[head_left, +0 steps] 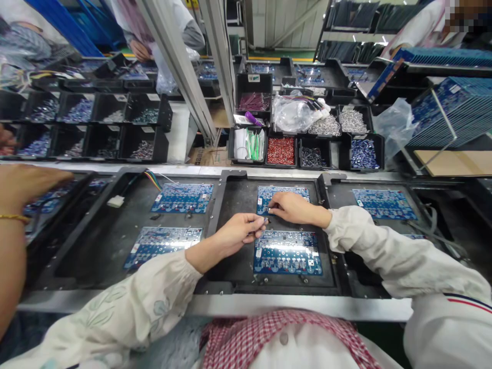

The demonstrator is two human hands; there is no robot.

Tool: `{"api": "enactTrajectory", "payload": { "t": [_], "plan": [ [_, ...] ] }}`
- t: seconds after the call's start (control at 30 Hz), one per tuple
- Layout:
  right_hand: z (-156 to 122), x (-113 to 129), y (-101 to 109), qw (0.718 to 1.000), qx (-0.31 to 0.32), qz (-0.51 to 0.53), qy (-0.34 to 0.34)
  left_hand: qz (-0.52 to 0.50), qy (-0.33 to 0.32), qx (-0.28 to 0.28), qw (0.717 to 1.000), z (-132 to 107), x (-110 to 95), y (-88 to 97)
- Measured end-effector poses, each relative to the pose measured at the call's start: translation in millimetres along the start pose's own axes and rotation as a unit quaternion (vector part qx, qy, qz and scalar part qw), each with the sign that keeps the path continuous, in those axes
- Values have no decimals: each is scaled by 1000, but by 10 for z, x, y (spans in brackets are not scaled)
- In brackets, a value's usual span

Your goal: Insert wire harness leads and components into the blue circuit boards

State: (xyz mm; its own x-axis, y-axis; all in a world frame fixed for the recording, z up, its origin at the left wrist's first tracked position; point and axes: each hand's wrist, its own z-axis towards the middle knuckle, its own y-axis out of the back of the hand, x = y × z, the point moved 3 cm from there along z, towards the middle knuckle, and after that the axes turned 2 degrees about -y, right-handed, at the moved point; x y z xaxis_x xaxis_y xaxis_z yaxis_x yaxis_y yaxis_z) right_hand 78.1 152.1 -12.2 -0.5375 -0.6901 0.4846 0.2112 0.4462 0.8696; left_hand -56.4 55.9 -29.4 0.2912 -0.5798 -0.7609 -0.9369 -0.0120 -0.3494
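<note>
Two blue circuit boards lie one above the other in the black tray (234,205) before me. My right hand (294,207) is over the lower left part of the upper circuit board (303,192), its fingertips pinched at the surface; whatever they hold is too small to make out. Between the two boards, my left hand (244,231) pinches a small electronic component (265,220) with a bluish look, just left of my right fingers. Below it, the lower circuit board (287,253) lies flat, with shiny glare across its middle.
Neighbouring trays hold more circuit boards (182,198) on the left and a circuit board (384,204) on the right. Ahead stand bins of red components (281,151) and blue components (363,154). A co-worker's arm (23,189) reaches in from the left; metal posts (184,77) rise beyond.
</note>
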Motion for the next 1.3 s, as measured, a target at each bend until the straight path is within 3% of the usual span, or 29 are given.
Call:
{"api": "enactTrajectory", "payload": {
  "t": [0.13, 0.27, 0.4, 0.63, 0.8, 1.0, 1.17, 1.3],
  "plan": [
    [-128, 133, 99, 994, 5, 103, 41, -24, 8, 11, 1000, 12, -6, -98],
    [-188, -54, 109, 999, -28, 18, -24, -13, 23, 4, 1000, 6, 1, -155],
    [-211, -277, 52, 997, -18, -44, -56, 15, 40, 9, 999, -6, 6, -164],
    [-209, -285, 4, 995, -17, -64, -68, 32, 23, -6, 999, 17, 14, -136],
    [-270, -196, 55, 997, -12, -65, -37, 16, 13, 13, 1000, 21, 10, -159],
    [-410, 74, 186, 998, -30, 28, 44, -3, 19, 62, 998, 24, 27, -307],
    [-428, -288, 216, 991, -52, -96, -73, 23, 29, 46, 998, 7, 50, -318],
    [-468, -444, 152, 986, -28, -150, -68, 34, 28, 48, 998, -15, 53, -301]
  ]
}}
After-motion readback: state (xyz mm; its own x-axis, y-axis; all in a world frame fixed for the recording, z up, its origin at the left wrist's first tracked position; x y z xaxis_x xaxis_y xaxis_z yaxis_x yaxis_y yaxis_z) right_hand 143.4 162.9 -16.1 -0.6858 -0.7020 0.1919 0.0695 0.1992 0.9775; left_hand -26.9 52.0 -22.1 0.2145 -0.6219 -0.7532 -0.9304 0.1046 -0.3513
